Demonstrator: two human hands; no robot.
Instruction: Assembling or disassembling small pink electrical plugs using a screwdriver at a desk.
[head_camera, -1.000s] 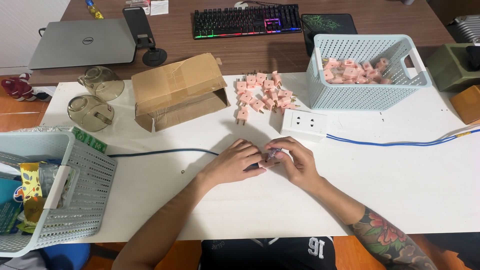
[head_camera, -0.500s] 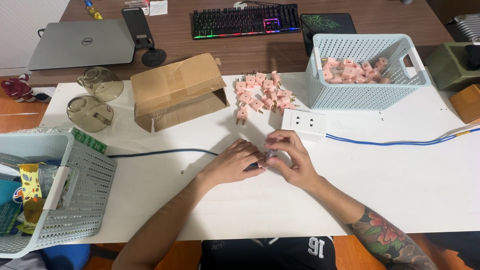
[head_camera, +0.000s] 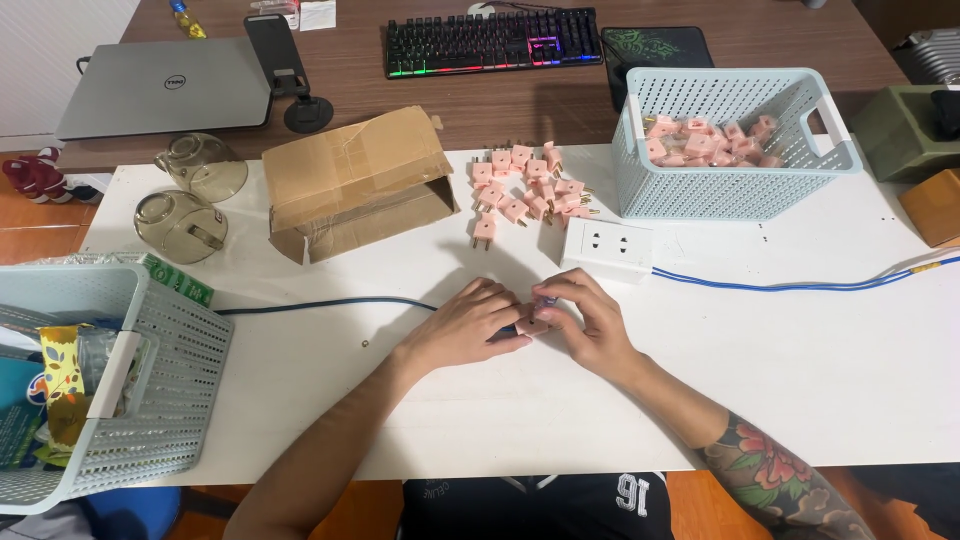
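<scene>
Head view shows both sets of fingertips pinched together on one small pink plug (head_camera: 533, 322), which sits low over the white table (head_camera: 760, 390), almost hidden between them. The left hand (head_camera: 468, 325) curls its fingers narrowly around the plug's near end, where a dark cable (head_camera: 320, 304) seems to arrive; the right hand (head_camera: 588, 325) closes thumb and forefinger on the other end. How the cable meets the plug is covered by the fingers, so I cannot tell whether it is seated.

Just beyond the right fingertips lies a white socket block (head_camera: 607, 248) with a blue cable (head_camera: 790, 284) running off to the right. Farther beyond both hands sits a loose pile of pink plugs (head_camera: 528, 188), with an open cardboard box (head_camera: 358, 183) to its left and a pale blue basket (head_camera: 735, 185) holding more plugs to its right.

The grip is tight and the piece small, so a slip looks likely to me: a twist with too much force could pop it out and send it skidding toward the pile, where it would be lost among its twins. A tug on the dark cable could drag it free of the left fingers. A tiny dark speck (head_camera: 366, 344) lies left of the left hand, possibly a screw, easily brushed off the edge by a forearm.
</scene>
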